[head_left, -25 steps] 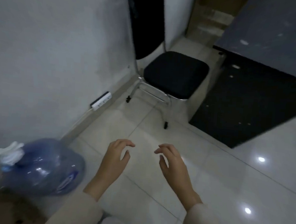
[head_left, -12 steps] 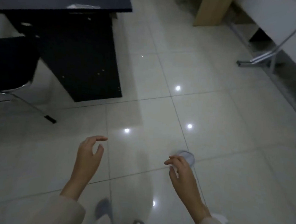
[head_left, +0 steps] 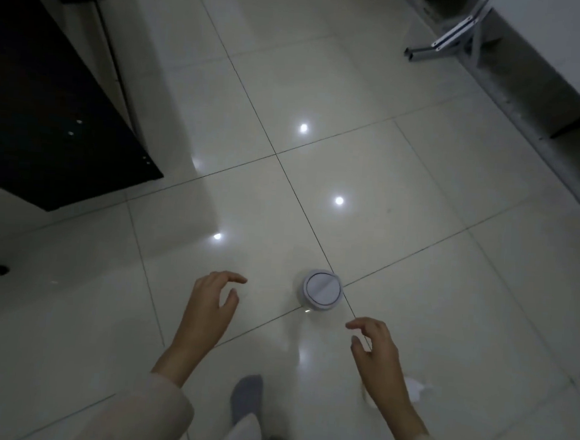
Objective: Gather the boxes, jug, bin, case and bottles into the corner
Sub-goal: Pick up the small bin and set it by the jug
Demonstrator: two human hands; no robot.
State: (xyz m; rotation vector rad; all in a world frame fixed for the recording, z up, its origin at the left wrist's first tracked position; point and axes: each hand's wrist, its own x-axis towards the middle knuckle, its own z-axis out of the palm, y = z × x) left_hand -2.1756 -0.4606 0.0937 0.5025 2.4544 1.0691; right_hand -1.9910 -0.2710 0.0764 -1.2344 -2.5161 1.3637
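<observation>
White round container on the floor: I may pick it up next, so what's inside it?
Only the closed white lid of the container shows; its contents are hidden.

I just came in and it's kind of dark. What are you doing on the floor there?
A person is walking across a shiny tiled floor, looking down. Both hands are empty: the left hand and the right hand are held out in front with loosely curled fingers. Between and just beyond them a small round white container stands on the floor, untouched. It looks like the next thing to be picked up, though that is a guess. A dark desk stands to the left.
</observation>
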